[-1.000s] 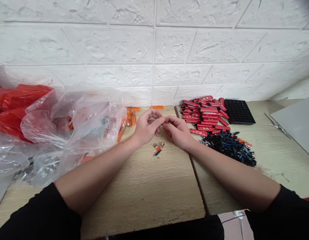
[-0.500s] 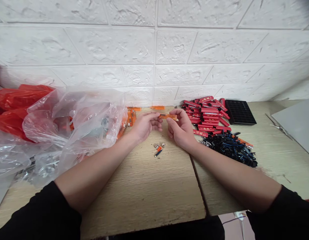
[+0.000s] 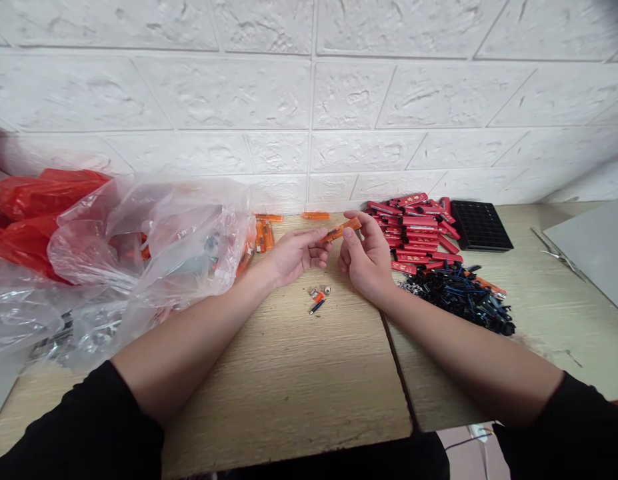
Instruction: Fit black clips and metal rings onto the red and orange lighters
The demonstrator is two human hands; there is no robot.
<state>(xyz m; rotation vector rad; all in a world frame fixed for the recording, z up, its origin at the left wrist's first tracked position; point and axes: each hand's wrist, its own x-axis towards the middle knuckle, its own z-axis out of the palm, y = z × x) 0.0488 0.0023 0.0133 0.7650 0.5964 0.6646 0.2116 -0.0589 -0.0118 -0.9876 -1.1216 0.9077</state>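
Observation:
Between my two hands an orange translucent lighter (image 3: 341,231) is held up off the table, its right end tilted upward. My right hand (image 3: 367,260) grips that end between thumb and fingers. At the lower left end, the thumb and fingertips of my left hand (image 3: 299,255) pinch the lighter, partly covering it. On the tabletop (image 3: 289,387) below lie a few small loose parts: metal bits (image 3: 316,293), a small orange piece (image 3: 319,299) and a dark blue and black stick-like part (image 3: 317,307).
Clear plastic bags (image 3: 153,233) and a red bag (image 3: 43,200) crowd the left. More orange lighters (image 3: 263,235) lie near the wall. To the right are a heap of red sleeves (image 3: 419,230), a pile of black parts (image 3: 459,297), a black gridded tray (image 3: 481,225) and tweezers-like metal (image 3: 559,252).
The lighter has gone from nearly level to tilted, its right end raised. Both hands have shifted slightly to the right, and both stay on it.

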